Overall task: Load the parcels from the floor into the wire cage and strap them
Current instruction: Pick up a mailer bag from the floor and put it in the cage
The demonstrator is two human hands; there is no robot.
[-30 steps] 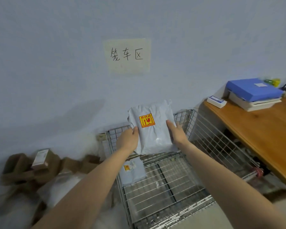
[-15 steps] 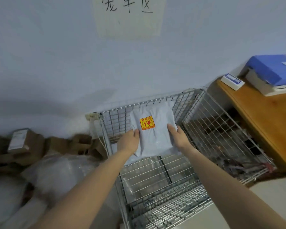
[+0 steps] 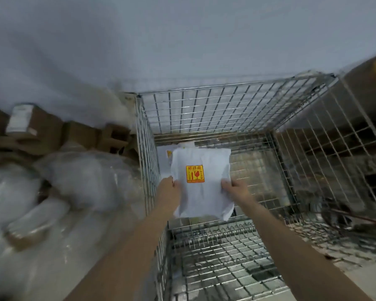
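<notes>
Lying heaped at left, brown boxes (image 3: 41,132) and plastic-wrapped parcels (image 3: 85,181) are seen. The white parcel (image 3: 203,192) is gripped by curled fingers (image 3: 225,184), left hand (image 3: 169,189) on its left edge, right hand (image 3: 236,190) on its right, and held inside the wire cage (image 3: 204,109).

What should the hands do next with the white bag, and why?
Probably lower the white parcel and lay it on the floor of the wire cage, beside the other parcel in the far left corner. The left hand and right hand each grip one side of it, inside the cage walls, and it does not look set down yet.
</notes>
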